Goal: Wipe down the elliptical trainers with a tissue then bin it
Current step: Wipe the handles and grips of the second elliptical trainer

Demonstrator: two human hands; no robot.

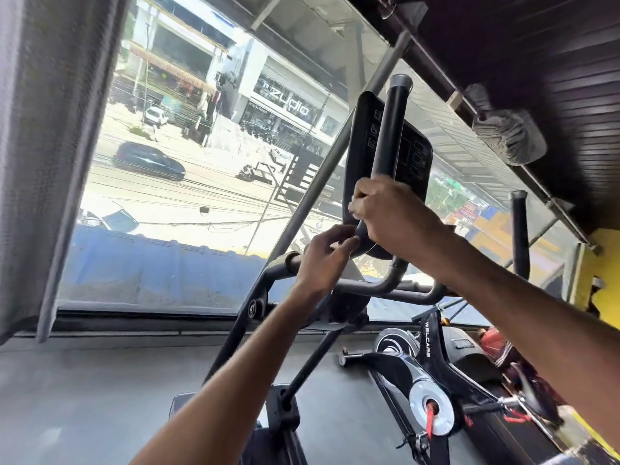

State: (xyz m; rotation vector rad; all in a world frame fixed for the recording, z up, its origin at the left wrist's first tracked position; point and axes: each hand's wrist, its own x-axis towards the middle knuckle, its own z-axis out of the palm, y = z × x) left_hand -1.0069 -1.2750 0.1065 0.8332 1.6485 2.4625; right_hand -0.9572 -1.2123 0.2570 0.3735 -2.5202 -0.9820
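Note:
The elliptical trainer's black handlebar [389, 135] rises in front of its dark console [414, 156]. My right hand [389, 213] wraps round the lower part of this handlebar, with a bit of white tissue [353, 209] showing at the fingers. My left hand [323, 260] is just below and left of it, fingers curled, fingertips touching the bar's bend near the right hand; whether it grips the bar or the tissue is unclear. A second upright handle [520, 236] stands to the right.
A large window [188, 182] fills the wall ahead, with a grey curtain [43, 146] at the left. A black spin bike [432, 391] stands on the grey floor at the lower right. The trainer's frame bars [241, 330] slant down in the middle.

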